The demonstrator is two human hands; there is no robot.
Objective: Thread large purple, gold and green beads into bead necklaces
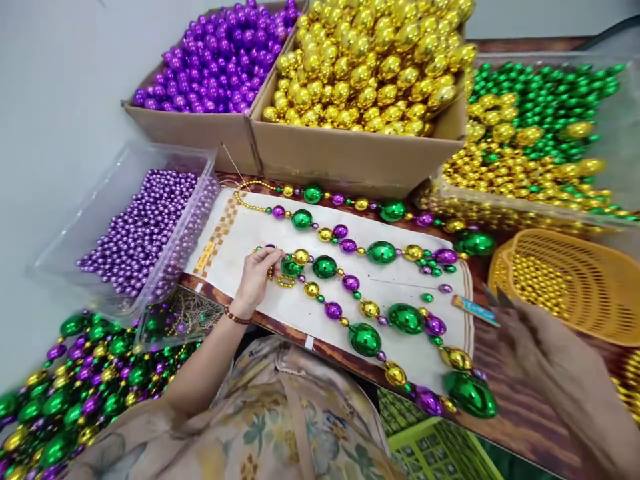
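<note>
My left hand is closed in a pinch on one end of a bead necklace of green, gold and purple beads. Its two strands run in a loop to the right across a white cloth. Over the table's right side is my right hand, smeared by motion. A dark pointed tool juts from its fingers, too blurred to name surely. Just left of that hand lies a small blue and orange piece. Another necklace is laid along the cloth's far edge, with small loose beads by it.
Cardboard boxes of purple beads and gold beads stand behind. Clear bins hold small purple beads at left and green and gold beads at right. A yellow basket stands right; finished-looking strands pile lower left.
</note>
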